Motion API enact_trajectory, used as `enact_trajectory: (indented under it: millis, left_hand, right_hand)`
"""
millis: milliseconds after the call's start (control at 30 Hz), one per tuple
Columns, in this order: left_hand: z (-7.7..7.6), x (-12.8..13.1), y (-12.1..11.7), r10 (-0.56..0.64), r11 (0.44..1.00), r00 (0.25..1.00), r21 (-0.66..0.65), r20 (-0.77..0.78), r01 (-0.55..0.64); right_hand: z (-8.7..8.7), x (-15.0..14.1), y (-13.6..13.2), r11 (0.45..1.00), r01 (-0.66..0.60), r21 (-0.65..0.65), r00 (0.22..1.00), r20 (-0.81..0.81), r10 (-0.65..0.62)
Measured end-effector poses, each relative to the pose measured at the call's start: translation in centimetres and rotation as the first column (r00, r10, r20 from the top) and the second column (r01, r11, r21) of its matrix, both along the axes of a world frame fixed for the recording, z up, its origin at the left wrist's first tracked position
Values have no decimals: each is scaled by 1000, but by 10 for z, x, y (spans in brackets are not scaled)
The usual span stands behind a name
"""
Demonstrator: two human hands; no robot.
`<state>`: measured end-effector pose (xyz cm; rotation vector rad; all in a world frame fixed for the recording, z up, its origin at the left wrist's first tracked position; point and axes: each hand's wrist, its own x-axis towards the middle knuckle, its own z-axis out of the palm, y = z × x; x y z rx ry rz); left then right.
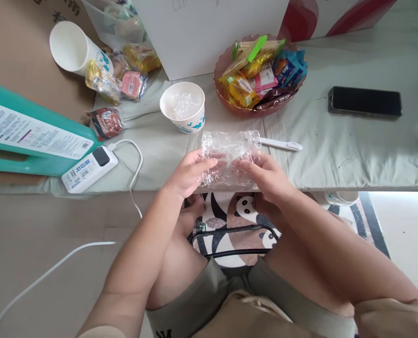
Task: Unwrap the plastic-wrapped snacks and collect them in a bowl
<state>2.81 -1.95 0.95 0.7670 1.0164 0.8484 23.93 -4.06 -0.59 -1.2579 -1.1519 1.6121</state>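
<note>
Between my two hands is a clear, crinkled plastic bag [230, 150], held at the table's front edge. My left hand [191, 172] pinches its left side, thumb on top. On the right side, my right hand [265, 172] grips it the same way. The bag looks flat and see-through; I cannot make out anything inside. Just behind it stands a white paper cup [191, 123] with blue-green prints, with crumpled clear plastic [187, 104] in it. A white pen-like tool [282, 144], perhaps a utility knife, lies partly behind the bag by my right hand.
A pinkish bowl [226, 101] of wrapped snacks sits behind, before a white box [209, 37]. A black phone [366, 102] lies right. Leftward are a green jug [29, 122], a white power strip [89, 170] with its cord, snack packets [105, 123] and a tipped paper cup [70, 47].
</note>
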Motion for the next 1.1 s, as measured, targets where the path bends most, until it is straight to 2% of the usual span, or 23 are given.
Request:
enact_trajectory:
  millis: [133, 233, 367, 533, 633, 767, 933, 1000, 1100]
  left_hand:
    - [0, 1, 0, 17, 1000, 997, -14, -79, -19]
    - [-1, -4, 2, -26, 1000, 987, 0, -156, 26]
    - [1, -9, 3, -55, 997, 988, 47, -145, 63]
    - [6, -9, 3, 13, 996, 999, 88, -50, -8]
    - [9, -9, 4, 32, 993, 999, 112, -44, -27]
    - [8, -12, 7, 21, 990, 999, 139, -43, -15]
    - [3, -12, 6, 72, 975, 980, 222, -183, -30]
    - [0, -12, 5, 84, 973, 975, 229, -206, -35]
    - [-3, -12, 3, 96, 969, 973, 244, -208, -43]
  right_hand:
    - [6, -1, 1, 996, -53, -70, 999, -4, 52]
    - [9, 0, 2, 997, -25, -72, 1000, -21, 24]
    - [3, 1, 5, 999, 45, 10, 997, -68, -45]
    - [-2, 3, 7, 976, 165, 143, 981, -124, -148]
    - [1, 5, 6, 981, 155, 120, 981, -134, -139]
    - [3, 10, 5, 985, 115, 131, 993, -22, -113]
    - [1, 11, 6, 986, 29, 164, 999, 31, -34]
    - [1, 8, 6, 990, 28, 137, 997, 61, -37]
    - [3, 4, 6, 997, 61, 53, 998, 21, -63]
